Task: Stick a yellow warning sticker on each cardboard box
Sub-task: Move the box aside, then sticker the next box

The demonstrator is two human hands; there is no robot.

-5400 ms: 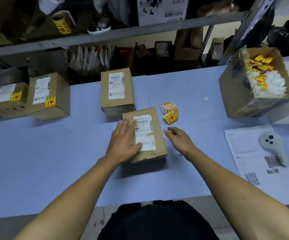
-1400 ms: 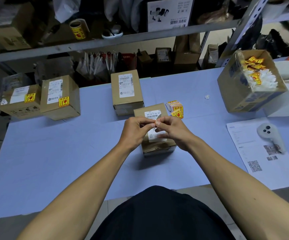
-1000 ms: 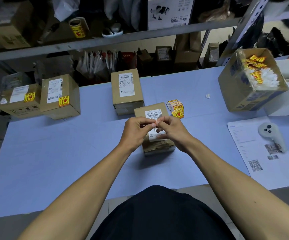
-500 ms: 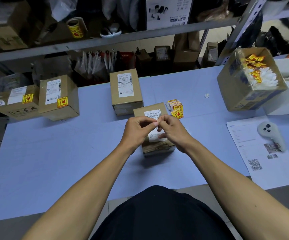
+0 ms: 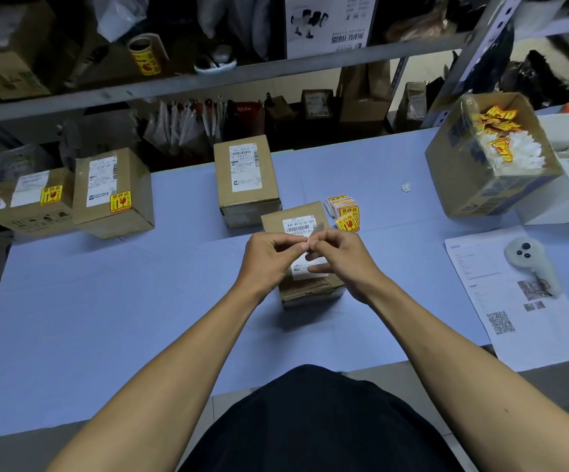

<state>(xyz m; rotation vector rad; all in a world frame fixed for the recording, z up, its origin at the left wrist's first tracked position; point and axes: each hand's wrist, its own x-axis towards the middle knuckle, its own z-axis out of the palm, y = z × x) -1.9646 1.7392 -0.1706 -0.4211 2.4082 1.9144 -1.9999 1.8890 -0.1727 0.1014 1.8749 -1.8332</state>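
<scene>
My left hand (image 5: 269,257) and my right hand (image 5: 339,255) meet fingertip to fingertip above a small cardboard box (image 5: 305,291) with a white shipping label. Between them they pinch a small sticker (image 5: 314,234), seen from its pale back. A stack of yellow warning stickers (image 5: 343,212) lies just behind the box to the right. Another unlabelled-by-yellow box (image 5: 247,180) stands behind it. At the far left two boxes (image 5: 112,194) (image 5: 32,199) each carry a yellow sticker.
An open carton (image 5: 487,155) holding yellow stickers and white backing scraps sits at the right. A printed sheet (image 5: 514,298) with a white controller (image 5: 531,264) on it lies at the right edge. A metal shelf (image 5: 208,83) with clutter runs behind the blue table (image 5: 105,318).
5.4 s ago my left hand lay flat on the box and my right hand rested beside it. Since then both hands have come together above the box, pinching a sticker; they barely moved in the last second.
</scene>
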